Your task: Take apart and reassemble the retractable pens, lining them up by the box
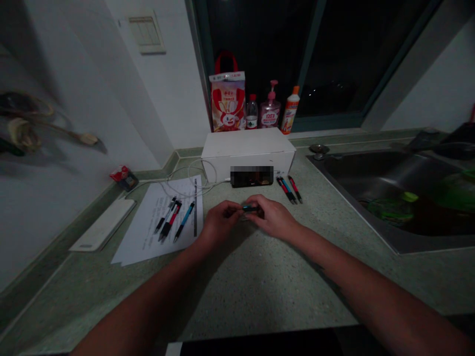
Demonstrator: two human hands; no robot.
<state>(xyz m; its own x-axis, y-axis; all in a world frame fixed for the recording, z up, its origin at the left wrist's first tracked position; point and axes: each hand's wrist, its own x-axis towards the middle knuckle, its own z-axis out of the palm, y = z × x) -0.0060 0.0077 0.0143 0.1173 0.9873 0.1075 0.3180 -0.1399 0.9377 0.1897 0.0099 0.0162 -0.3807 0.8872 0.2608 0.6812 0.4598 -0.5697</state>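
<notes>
You're live at the counter with both hands together in front of you, just past the middle of the speckled green countertop point(260, 277). Your left hand point(220, 222) and right hand point(269, 216) meet over a short dark piece point(250, 208) with a blue band, and it sits right between them, held up just above the counter. The fingers point(237, 207) of both hands are curled in narrow, pinching it from either side, though the exact grip is partly hidden. To your left, a sheet of paper point(159, 222) carries three pens: a black pen point(165, 215), a red pen point(169, 222) and a blue pen point(184, 221), with a dark strip point(195, 207) along the sheet's right side. Ahead of your hands sits a black box point(251, 176), blurred on its face, right against a white carton point(247, 153), and a white cable point(185, 180) loops beside the paper. Just to the right of the box lie more pens point(289, 190), side by side in a small group, and further right you've got the steel sink point(386, 193).
</notes>
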